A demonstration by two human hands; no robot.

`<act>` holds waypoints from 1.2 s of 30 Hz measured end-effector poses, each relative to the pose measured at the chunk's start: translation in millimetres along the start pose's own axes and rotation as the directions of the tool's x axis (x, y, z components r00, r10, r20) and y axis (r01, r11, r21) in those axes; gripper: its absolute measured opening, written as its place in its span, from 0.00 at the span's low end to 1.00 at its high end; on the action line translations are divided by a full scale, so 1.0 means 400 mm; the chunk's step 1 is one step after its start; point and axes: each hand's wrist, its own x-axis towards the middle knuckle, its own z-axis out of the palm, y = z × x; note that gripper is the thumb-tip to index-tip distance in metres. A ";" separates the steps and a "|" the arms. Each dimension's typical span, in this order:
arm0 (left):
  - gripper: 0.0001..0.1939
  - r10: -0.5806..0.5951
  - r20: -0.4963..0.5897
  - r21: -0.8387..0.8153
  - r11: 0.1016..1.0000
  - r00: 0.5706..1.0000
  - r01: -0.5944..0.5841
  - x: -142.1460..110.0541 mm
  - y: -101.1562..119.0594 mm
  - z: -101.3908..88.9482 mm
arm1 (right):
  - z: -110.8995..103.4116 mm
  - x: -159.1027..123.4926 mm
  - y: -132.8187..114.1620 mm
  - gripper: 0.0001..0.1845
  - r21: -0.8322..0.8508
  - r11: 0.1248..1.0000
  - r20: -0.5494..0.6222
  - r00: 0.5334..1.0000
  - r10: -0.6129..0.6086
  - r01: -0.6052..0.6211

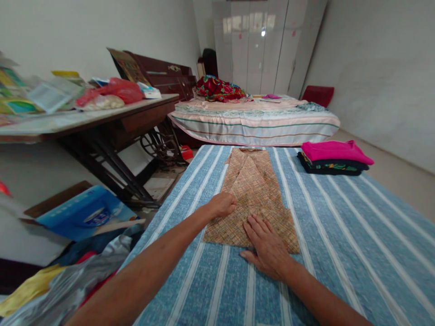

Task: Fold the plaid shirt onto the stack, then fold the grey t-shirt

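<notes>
The checked garment [251,181] lies on the blue striped sheet [343,258]. The left hand [222,204] is curled over it; grip cannot be determined. The right hand [267,244] lies flat, ungrasping, on the garment's lower section.

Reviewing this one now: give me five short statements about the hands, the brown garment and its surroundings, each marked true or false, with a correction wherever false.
1. The right hand rests on the brown garment. True.
2. The left hand lies flat with its fingers spread. False: its fingers are curled in, at the garment's left side.
3. A pink cloth tops the folded pile. True.
4. That pile is left of the garment in the picture. False: it is to the right.
5. The garment lies on a blue-and-white striped sheet. True.
</notes>
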 end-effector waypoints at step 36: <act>0.27 0.071 -0.257 -0.054 0.995 0.964 -0.088 -0.250 0.121 0.115 | 0.021 0.011 0.001 0.23 -0.027 0.998 0.044 0.997 0.058 -0.056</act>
